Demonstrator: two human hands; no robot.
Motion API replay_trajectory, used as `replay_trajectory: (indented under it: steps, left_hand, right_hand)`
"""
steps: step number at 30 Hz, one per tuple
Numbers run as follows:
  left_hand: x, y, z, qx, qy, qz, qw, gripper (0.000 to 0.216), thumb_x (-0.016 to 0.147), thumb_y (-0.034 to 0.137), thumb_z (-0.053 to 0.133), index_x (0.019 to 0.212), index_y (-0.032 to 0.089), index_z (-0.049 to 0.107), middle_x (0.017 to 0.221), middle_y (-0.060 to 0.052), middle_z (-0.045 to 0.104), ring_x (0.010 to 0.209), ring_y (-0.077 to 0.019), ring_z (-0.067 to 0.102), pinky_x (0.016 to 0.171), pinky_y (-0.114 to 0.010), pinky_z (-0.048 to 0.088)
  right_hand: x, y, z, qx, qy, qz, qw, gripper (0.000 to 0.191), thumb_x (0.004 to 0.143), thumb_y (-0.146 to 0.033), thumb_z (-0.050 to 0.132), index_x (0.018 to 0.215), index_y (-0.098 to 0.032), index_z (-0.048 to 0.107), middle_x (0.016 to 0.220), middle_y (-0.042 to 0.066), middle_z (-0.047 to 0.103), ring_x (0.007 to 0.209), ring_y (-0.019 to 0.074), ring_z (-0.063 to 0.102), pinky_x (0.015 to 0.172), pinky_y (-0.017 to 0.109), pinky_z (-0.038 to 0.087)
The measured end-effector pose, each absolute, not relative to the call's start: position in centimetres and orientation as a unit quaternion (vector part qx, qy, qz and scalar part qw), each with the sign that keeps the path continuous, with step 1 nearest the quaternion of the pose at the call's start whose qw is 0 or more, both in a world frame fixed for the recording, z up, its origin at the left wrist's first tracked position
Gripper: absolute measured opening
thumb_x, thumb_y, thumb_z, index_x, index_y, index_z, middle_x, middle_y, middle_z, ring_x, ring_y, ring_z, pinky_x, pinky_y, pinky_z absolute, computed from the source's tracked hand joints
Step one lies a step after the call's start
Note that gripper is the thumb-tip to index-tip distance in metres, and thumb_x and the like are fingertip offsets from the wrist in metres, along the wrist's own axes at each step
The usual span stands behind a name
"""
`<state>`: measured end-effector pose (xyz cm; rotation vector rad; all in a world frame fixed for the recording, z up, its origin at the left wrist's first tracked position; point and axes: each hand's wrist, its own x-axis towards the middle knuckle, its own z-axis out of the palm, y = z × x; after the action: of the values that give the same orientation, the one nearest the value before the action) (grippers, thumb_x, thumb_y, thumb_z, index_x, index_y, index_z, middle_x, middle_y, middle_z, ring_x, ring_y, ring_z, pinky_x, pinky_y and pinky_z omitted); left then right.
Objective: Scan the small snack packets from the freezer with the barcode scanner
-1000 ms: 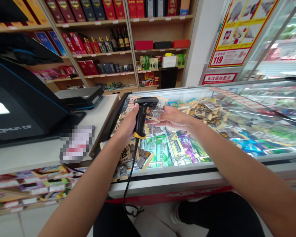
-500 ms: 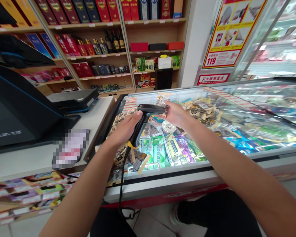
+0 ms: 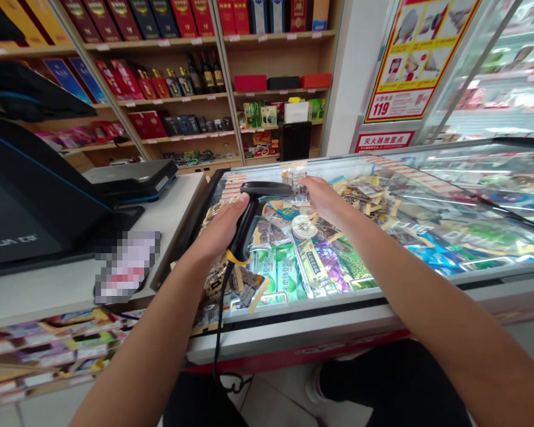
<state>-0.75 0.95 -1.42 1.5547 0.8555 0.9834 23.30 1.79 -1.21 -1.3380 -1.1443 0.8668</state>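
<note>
My left hand [image 3: 225,225] is wrapped round the handle of a black barcode scanner [image 3: 267,189], whose head points right. A black cord runs down from the handle's yellow-trimmed base. Just beyond the scanner's nose, my right hand [image 3: 318,193] pinches a small clear snack packet [image 3: 296,178] with a tan top strip. Both hands are above a glass-topped freezer [image 3: 338,314]. Below them are a pile of similar brown packets [image 3: 367,198] on the right, more brown packets [image 3: 251,284] near the left edge, and green ice-pop wrappers [image 3: 287,270] under the glass.
To the left, a counter [image 3: 178,222] carries a black checkout machine [image 3: 40,190], a weighing scale [image 3: 129,178] and a blurred-out flat object [image 3: 129,267]. Behind the freezer, shelves [image 3: 160,98] hold boxes and bottles. The scanner cord [image 3: 220,338] hangs over the freezer's front edge.
The scanner in my left hand has shifted slightly left and up. A gap has opened between its nose and my right hand, and the packet shows more fully.
</note>
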Motion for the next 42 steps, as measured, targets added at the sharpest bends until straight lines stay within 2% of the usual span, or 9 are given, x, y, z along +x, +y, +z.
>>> replay_trajectory:
  steps: [4, 7, 10, 14, 17, 22, 31, 36, 42]
  left_hand:
    - [-1.2, 0.7, 0.2, 0.598, 0.34, 0.491, 0.535, 0.06, 0.088, 0.074, 0.056, 0.097, 0.017, 0.072, 0.074, -0.005, 0.073, 0.061, -0.0151, 0.066, 0.058, -0.024, 0.053]
    - [-1.8, 0.8, 1.4, 0.58, 0.319, 0.528, 0.532, 0.062, 0.09, 0.075, 0.05, 0.1, 0.017, 0.07, 0.08, -0.005, 0.073, 0.06, -0.0126, 0.065, 0.058, -0.023, 0.053]
    - [-2.3, 1.0, 2.0, 0.569, 0.316, 0.543, 0.531, 0.066, 0.092, 0.077, 0.044, 0.102, 0.017, 0.069, 0.08, -0.006, 0.072, 0.058, -0.0119, 0.064, 0.054, -0.022, 0.051]
    - [-2.5, 1.1, 2.2, 0.557, 0.322, 0.543, 0.539, 0.07, 0.091, 0.08, 0.041, 0.1, 0.016, 0.068, 0.07, -0.005, 0.068, 0.055, -0.0126, 0.062, 0.049, -0.022, 0.047]
    - [-2.3, 0.9, 2.1, 0.554, 0.329, 0.54, 0.541, 0.071, 0.091, 0.081, 0.04, 0.102, 0.017, 0.069, 0.068, -0.004, 0.068, 0.056, -0.0134, 0.063, 0.047, -0.022, 0.046]
    - [-2.1, 0.8, 1.8, 0.552, 0.329, 0.533, 0.551, 0.073, 0.092, 0.081, 0.04, 0.105, 0.017, 0.071, 0.065, -0.004, 0.068, 0.055, -0.0136, 0.064, 0.047, -0.022, 0.047]
    - [-1.7, 1.2, 0.9, 0.545, 0.311, 0.532, 0.569, 0.067, 0.094, 0.077, 0.045, 0.099, 0.016, 0.073, 0.066, -0.003, 0.069, 0.052, -0.012, 0.063, 0.047, -0.021, 0.047]
    - [-1.5, 1.4, 0.4, 0.561, 0.32, 0.51, 0.568, 0.066, 0.091, 0.078, 0.049, 0.092, 0.017, 0.073, 0.061, -0.003, 0.067, 0.051, -0.0125, 0.061, 0.046, -0.021, 0.046]
    - [-1.4, 1.1, -0.1, 0.583, 0.36, 0.486, 0.543, 0.065, 0.088, 0.079, 0.052, 0.087, 0.017, 0.072, 0.063, -0.003, 0.067, 0.054, -0.0135, 0.061, 0.046, -0.022, 0.045]
  right_hand:
    - [25.5, 0.8, -1.0, -0.64, -0.693, 0.103, 0.314, 0.008, 0.082, -0.028, 0.065, 0.083, -0.02, 0.066, 0.082, 0.006, 0.069, 0.078, 0.0241, 0.06, 0.072, 0.034, 0.045]
    - [26.9, 0.2, -1.3, -0.613, -0.756, 0.138, 0.181, 0.018, 0.073, -0.026, 0.073, 0.09, -0.023, 0.074, 0.092, 0.008, 0.074, 0.078, 0.0258, 0.064, 0.072, 0.035, 0.046]
    - [26.5, 0.0, -1.7, -0.625, -0.766, 0.119, 0.089, 0.006, 0.072, -0.022, 0.075, 0.078, -0.023, 0.075, 0.09, 0.011, 0.074, 0.091, 0.0335, 0.069, 0.088, 0.046, 0.047]
    - [22.4, 0.1, -2.9, -0.621, -0.766, -0.017, 0.162, 0.026, 0.083, -0.018, 0.068, 0.107, -0.021, 0.078, 0.119, 0.019, 0.07, 0.124, 0.0447, 0.058, 0.107, 0.065, 0.034]
    - [18.6, -0.2, -4.0, -0.478, -0.854, 0.014, 0.204, 0.043, 0.093, -0.022, 0.06, 0.135, -0.024, 0.068, 0.136, 0.015, 0.065, 0.129, 0.0371, 0.056, 0.111, 0.057, 0.039]
    - [16.3, -0.7, -5.4, -0.387, -0.9, 0.08, 0.184, 0.063, 0.085, -0.014, 0.06, 0.147, -0.028, 0.06, 0.141, 0.01, 0.064, 0.128, 0.0328, 0.058, 0.11, 0.047, 0.045]
    - [19.1, 0.3, -4.2, -0.376, -0.842, 0.19, 0.337, 0.022, 0.096, -0.028, 0.063, 0.112, -0.031, 0.078, 0.127, 0.005, 0.073, 0.126, 0.027, 0.062, 0.115, 0.052, 0.041]
    - [22.5, 1.1, -3.3, -0.472, -0.726, 0.282, 0.414, 0.017, 0.087, -0.036, 0.075, 0.099, -0.025, 0.081, 0.104, 0.008, 0.078, 0.096, 0.0276, 0.071, 0.094, 0.048, 0.054]
    - [24.2, 1.9, -3.1, -0.519, -0.606, 0.359, 0.485, 0.024, 0.086, -0.041, 0.077, 0.073, -0.021, 0.074, 0.071, 0.003, 0.07, 0.066, 0.0167, 0.062, 0.066, 0.03, 0.054]
